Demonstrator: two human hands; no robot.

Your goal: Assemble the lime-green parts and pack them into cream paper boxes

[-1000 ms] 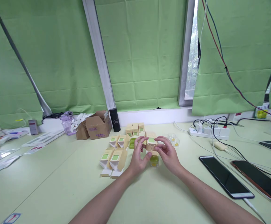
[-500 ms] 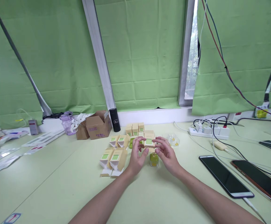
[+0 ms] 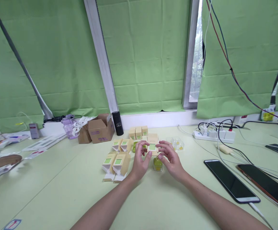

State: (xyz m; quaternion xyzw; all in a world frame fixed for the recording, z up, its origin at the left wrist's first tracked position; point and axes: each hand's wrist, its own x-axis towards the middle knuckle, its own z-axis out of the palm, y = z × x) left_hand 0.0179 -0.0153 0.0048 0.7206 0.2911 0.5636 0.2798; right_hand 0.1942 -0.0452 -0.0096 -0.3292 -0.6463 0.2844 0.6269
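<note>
A small tan carton (image 3: 152,147) with a green square on its face is held between my two hands. My left hand (image 3: 140,161) grips its left side with bent fingers and thumb, and my right hand (image 3: 171,161) grips the right side the same way. Just below it on the table stands a small clear jar with a green lid (image 3: 157,164) and something yellow inside. Left of my hands, several tan cartons (image 3: 121,162) lie with their near ends open and white flaps out. Green items (image 3: 134,147) show partly behind my left fingers.
Upright tan boxes (image 3: 138,132) and a clear tray with yellow bits (image 3: 176,143) stand farther back. Phones (image 3: 231,180), cables and a power strip (image 3: 214,135) occupy the right. A brown cardboard box (image 3: 102,129) and black bottle (image 3: 117,123) are back left. Another person's arm (image 3: 3,162) reaches in at far left.
The other person's arm has come farther in from the left edge. My hands and the carton have barely shifted; the carton's green face tips slightly more toward me.
</note>
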